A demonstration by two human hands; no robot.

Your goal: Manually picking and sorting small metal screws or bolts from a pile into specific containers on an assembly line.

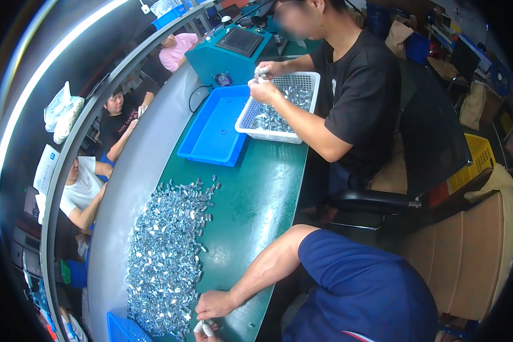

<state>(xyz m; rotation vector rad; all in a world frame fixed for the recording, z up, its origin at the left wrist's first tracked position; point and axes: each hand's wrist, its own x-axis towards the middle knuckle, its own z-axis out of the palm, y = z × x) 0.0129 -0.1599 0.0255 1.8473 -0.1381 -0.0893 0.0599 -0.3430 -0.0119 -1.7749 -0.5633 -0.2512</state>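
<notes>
My right arm, in a navy short sleeve, reaches left over the green table [279, 171]. My right hand [216, 305] is closed, its knuckles up, beside the right edge of a wide heap of small shiny silver metal pieces [168, 245]. Just below it, cut by the lower edge, my left hand [207, 332] has white coverings on its fingertips, which are pinched together. The two hands are close together. Whatever lies between the fingers is too small or too hidden to name.
Beyond the heap stand a shallow blue tray [208, 149] and a white basket [268, 135] of metal pieces, where a co-worker in black [359, 85] handles something. A teal machine [228, 54] is behind. A blue bin [117, 330] sits lower left. People sit across a grey barrier [131, 154].
</notes>
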